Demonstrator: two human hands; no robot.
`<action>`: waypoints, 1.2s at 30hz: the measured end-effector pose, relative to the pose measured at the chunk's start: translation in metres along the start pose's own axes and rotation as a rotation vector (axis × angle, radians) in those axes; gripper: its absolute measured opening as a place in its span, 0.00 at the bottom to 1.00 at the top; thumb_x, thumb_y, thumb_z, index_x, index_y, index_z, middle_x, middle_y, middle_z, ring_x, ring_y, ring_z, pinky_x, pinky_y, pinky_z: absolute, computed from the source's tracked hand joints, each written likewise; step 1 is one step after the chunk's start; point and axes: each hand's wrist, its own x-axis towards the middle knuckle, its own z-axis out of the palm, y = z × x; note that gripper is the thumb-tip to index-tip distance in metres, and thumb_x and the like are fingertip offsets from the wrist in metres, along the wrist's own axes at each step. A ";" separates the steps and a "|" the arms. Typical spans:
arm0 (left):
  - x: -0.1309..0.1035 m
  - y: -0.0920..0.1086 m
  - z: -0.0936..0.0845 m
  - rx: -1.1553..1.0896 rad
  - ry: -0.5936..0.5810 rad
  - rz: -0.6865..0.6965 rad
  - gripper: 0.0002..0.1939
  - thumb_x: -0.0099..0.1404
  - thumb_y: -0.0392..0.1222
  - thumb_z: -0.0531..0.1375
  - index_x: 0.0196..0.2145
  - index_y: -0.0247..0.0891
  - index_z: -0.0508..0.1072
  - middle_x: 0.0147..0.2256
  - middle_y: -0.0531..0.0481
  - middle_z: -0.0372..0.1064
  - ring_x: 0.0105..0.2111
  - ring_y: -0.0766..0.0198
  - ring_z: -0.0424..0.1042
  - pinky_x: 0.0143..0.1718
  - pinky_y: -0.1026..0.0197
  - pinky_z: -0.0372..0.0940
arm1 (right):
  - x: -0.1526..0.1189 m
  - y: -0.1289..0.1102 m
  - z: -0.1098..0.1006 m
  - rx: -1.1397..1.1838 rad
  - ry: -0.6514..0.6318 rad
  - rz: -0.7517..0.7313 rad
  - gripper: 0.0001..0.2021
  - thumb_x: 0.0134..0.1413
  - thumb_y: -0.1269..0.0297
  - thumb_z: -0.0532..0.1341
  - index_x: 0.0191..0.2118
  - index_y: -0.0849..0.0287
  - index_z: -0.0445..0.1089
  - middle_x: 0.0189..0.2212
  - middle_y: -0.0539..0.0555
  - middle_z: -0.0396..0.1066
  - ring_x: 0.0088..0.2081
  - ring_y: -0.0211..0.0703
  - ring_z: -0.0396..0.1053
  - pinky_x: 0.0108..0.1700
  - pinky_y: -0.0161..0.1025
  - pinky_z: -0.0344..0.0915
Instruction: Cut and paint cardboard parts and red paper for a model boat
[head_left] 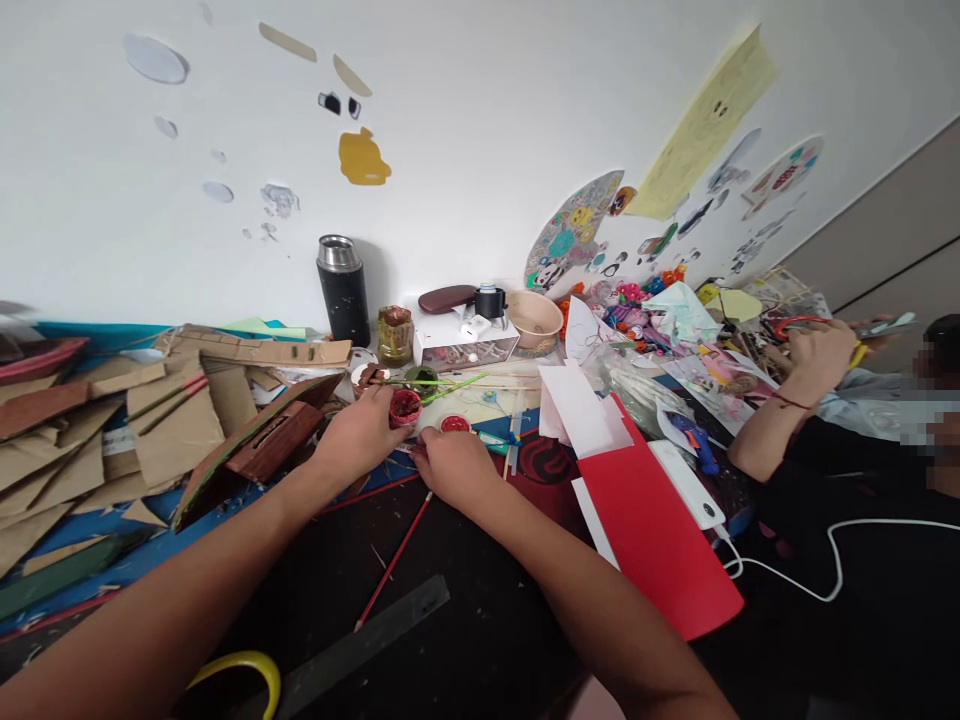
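Note:
My left hand [367,435] is closed around a small paint jar [406,407] with dark red paint inside. Just right of it, my right hand [454,468] has its fingertips pinched together below the jar; what they hold, if anything, is hidden. A round red lid [455,425] lies right behind my right hand. From under that hand a thin red stick [394,560] slants toward me over the dark mat. Beyond the jar are a paint-stained glass jar [394,336] and green-tipped brushes [450,384].
Cut cardboard [176,420] and a brown cardboard boat shape [274,445] crowd the left. A black thermos [343,290] stands at the wall. A red folder [652,530], a white power bank [686,483] and a ruler [367,645] lie nearer. At right, another person's hand [819,355] holds scissors.

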 end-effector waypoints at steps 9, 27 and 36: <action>0.002 0.003 0.008 0.049 -0.034 0.017 0.22 0.73 0.53 0.60 0.56 0.36 0.74 0.57 0.31 0.78 0.54 0.40 0.81 0.49 0.49 0.74 | -0.053 0.030 -0.007 0.196 0.028 0.191 0.14 0.74 0.53 0.62 0.52 0.56 0.79 0.40 0.59 0.85 0.44 0.56 0.83 0.44 0.43 0.68; -0.089 -0.047 -0.071 -0.092 0.122 -0.057 0.32 0.70 0.60 0.57 0.64 0.41 0.74 0.47 0.41 0.83 0.42 0.45 0.81 0.42 0.52 0.71 | -0.089 0.028 0.001 0.259 0.111 0.134 0.12 0.75 0.54 0.63 0.43 0.54 0.79 0.35 0.55 0.84 0.38 0.52 0.82 0.37 0.40 0.60; -0.161 -0.079 -0.086 -0.308 0.203 -0.191 0.25 0.70 0.66 0.55 0.30 0.43 0.76 0.24 0.51 0.71 0.26 0.58 0.68 0.30 0.58 0.58 | -0.063 -0.051 0.011 0.287 0.086 -0.226 0.14 0.76 0.54 0.62 0.42 0.57 0.80 0.33 0.54 0.84 0.38 0.49 0.83 0.39 0.38 0.61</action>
